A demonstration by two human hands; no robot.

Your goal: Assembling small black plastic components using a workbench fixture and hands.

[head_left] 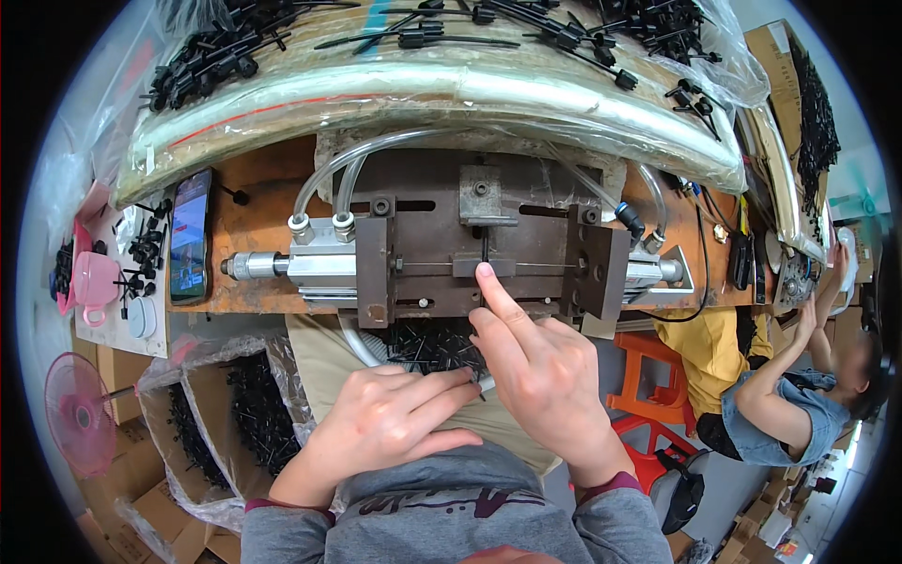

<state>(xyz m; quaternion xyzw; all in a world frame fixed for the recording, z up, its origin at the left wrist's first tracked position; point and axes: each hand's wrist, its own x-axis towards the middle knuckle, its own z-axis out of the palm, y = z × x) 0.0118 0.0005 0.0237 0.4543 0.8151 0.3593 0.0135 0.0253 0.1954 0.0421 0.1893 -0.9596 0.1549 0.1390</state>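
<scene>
My right hand (543, 381) reaches over a dark metal clamping jig (432, 246), its index finger stretched out and the other fingers curled. That fingertip touches the small block at the jig's middle, at the near end of a thin black plastic part (485, 246). The part's far end is hidden under a metal block (481, 193). My left hand (390, 418) hovers in front of the jig, fingers extended to the right and thumb apart, with nothing visibly gripped. Just beyond its fingers, many black plastic parts (427, 343) lie in a heap below the jig's near edge.
Pneumatic cylinders (322, 263) with clear hoses flank the jig on the wooden bench (254, 188). A phone (191, 240) and pink cup (96, 282) are left. Plastic-lined boxes (211, 423) hold black parts. Another person (785, 404) sits right, near an orange stool (648, 371).
</scene>
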